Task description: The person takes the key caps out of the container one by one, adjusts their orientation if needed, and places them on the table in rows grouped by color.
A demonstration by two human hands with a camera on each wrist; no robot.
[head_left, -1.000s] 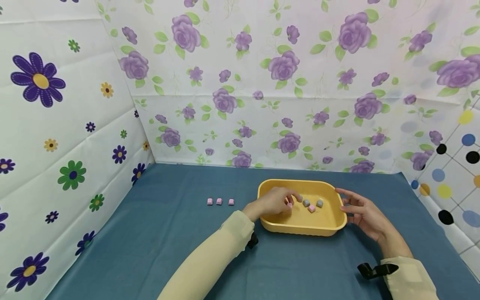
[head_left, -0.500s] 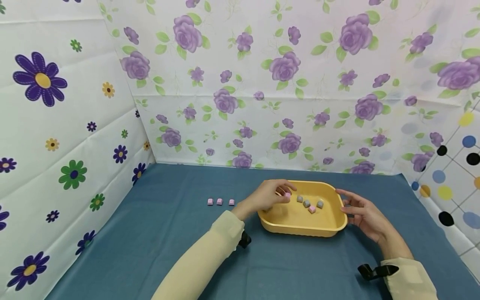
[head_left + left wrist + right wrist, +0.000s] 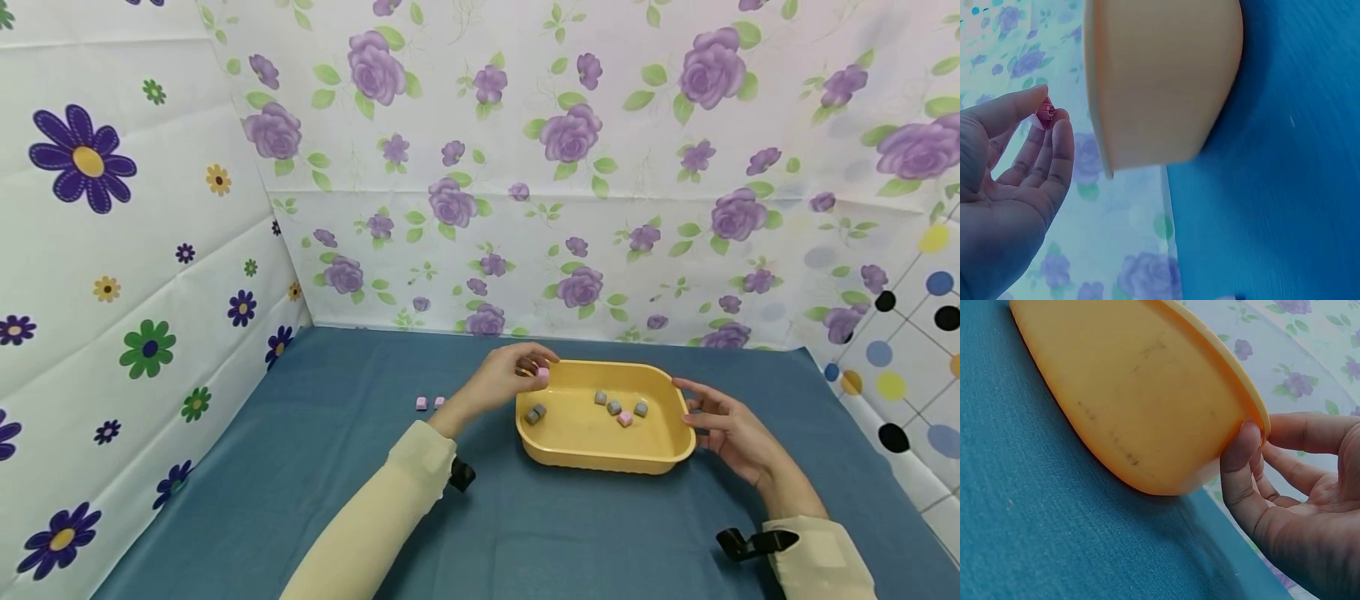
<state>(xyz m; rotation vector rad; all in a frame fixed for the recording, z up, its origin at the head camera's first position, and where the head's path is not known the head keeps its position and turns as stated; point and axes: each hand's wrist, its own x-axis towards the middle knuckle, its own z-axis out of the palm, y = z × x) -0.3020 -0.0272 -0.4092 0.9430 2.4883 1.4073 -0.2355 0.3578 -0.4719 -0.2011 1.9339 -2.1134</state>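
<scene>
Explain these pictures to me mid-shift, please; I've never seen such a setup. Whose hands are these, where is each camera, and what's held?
There's no machine: these are a person's bare hands. The wide picture comes from a head camera looking forward and down; the two close-ups come from cameras on the left and right wrists. The left hand pinches a pink keycap by the left end of a yellow tray. The right hand grips the tray's right rim. Inside the tray are gray keycaps and one loose pink one. The tray sits on blue cloth, where more pink keycaps lie to its left.
</scene>
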